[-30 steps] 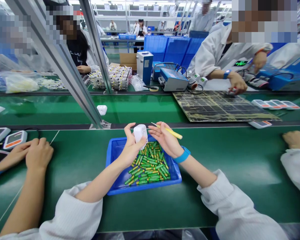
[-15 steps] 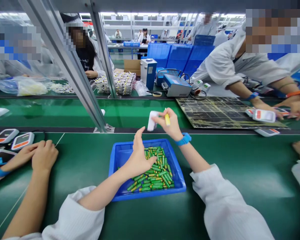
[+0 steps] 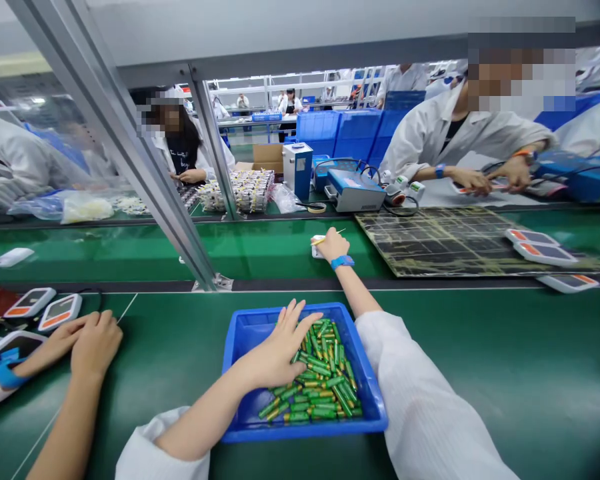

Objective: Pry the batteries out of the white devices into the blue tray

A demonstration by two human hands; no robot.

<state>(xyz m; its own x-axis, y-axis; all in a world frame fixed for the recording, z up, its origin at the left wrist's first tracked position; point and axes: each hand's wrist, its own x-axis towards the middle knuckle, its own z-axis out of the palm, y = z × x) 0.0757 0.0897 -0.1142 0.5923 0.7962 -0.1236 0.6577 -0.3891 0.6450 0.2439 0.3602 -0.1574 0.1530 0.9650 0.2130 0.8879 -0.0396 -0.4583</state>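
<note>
My left hand (image 3: 275,353) is open, fingers spread, over a blue plastic tray (image 3: 305,437). Beneath and beside it lie many small green batteries (image 3: 325,393) with gold-coloured ends. My right hand (image 3: 333,245) reaches over the far edge of the table to the green conveyor belt. Its fingers are closed around a white plastic case (image 3: 317,251), mostly hidden by the hand, at or just above the belt. A thin yellow tool (image 3: 319,241) is also gripped in that hand; its kind is unclear.
A metal post (image 3: 130,153) slants across the left. A co-worker's hands (image 3: 93,340) rest near white-and-orange devices (image 3: 60,312). Beyond the belt (image 3: 260,250) stand a blue-grey machine (image 3: 355,188) and another person working. A dark patterned board (image 3: 445,240) carries more devices.
My right hand has moved forward and down to the belt with the white case. My left hand has turned flatter over the tray. The co-worker opposite has drawn back from the board.
</note>
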